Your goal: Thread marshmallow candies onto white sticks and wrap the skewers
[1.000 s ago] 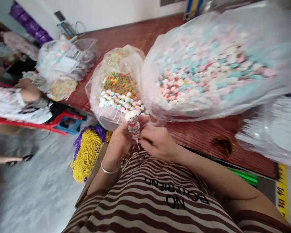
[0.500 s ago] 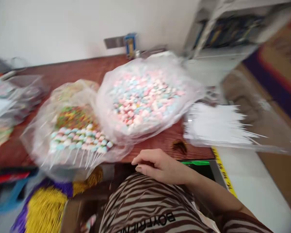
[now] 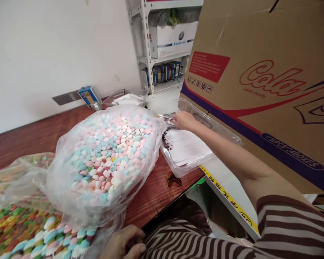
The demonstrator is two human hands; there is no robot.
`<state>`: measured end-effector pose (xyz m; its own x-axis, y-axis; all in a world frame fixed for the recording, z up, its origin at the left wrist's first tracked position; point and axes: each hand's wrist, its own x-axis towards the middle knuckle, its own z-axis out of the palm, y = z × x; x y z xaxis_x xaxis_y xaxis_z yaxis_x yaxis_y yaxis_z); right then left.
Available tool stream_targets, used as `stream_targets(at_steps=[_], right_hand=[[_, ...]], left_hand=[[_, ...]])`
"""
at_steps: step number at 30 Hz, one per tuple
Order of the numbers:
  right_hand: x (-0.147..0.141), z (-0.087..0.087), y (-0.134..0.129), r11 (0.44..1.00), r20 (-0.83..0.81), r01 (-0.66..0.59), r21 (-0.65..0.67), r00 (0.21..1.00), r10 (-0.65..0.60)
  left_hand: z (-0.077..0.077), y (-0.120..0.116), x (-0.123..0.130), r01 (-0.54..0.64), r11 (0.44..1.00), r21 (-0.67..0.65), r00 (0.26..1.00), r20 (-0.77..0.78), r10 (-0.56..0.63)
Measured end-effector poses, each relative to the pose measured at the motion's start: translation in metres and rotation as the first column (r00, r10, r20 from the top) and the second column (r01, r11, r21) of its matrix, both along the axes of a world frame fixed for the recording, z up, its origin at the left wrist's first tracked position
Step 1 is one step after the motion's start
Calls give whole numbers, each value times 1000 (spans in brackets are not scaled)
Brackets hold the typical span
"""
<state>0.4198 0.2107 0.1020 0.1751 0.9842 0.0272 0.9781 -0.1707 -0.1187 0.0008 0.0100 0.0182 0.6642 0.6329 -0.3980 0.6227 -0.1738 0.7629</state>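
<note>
Stretched out to the far right of the table, my right hand has its fingers closed on the end of a small shiny packet; what is in it I cannot make out. Just this side of it lies a clear plastic bag of thin white sticks. My left hand is low at the table's front edge, fingers curled, and what they may hold is hidden. Beside it are a large clear bag of pastel candies and, at lower left, candies on sticks next to colourful ring-shaped candies.
A big cardboard box stands along the right side. Before it is a clear plastic tray. Gold twist ties lie near the table edge. White shelves and a small blue box are at the back.
My right hand has gone from resting at my front to the far right, onto the small packet. My left hand has come into view. The view has turned right.
</note>
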Motion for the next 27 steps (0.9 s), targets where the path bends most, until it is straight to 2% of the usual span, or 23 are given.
stream_targets(at_steps=[2, 4, 8, 11, 14, 17, 20, 22, 25, 26, 27], right_hand=[[-6, -8, 25, 999, -12, -32, 4, 999, 32], [-18, -20, 41, 998, -34, -57, 21, 998, 58], [-37, -42, 52, 993, -133, -66, 100, 988, 79], [-37, -48, 56, 989, -274, 7, 148, 961, 34], [-26, -43, 61, 976, -472, 148, 159, 880, -57], [-14, -27, 59, 935, -687, 298, 191, 721, -90], [-10, -3, 42, 879, -853, 405, 251, 522, 3], [-17, 13, 19, 855, -909, 432, 287, 405, 101], [-47, 23, -32, 865, -945, 390, 316, 212, 249], [-60, 22, -52, 880, -942, 350, 323, 28, 334], [-74, 19, -72, 902, -926, 290, 320, -106, 363]], left_hand=[[2, 12, 23, 62, 997, 35, 998, -4, -62], [-1, 18, 35, 77, 994, 78, 997, 1, -77], [-15, 22, 32, 33, 992, 122, 999, 32, -37], [-23, 21, 25, 20, 995, 93, 1000, 12, -21], [-24, 18, 27, 39, 997, 66, 999, -26, -37], [-21, 15, 36, 45, 997, 62, 998, -42, -43], [-10, 14, 49, 49, 997, 51, 999, -22, -48], [7, 11, 61, 58, 997, 47, 998, 26, -59], [47, -2, 84, 133, 987, 90, 972, 182, -147], [60, -9, 91, 182, 976, 122, 950, 234, -206], [71, -17, 97, 225, 964, 145, 921, 292, -259]])
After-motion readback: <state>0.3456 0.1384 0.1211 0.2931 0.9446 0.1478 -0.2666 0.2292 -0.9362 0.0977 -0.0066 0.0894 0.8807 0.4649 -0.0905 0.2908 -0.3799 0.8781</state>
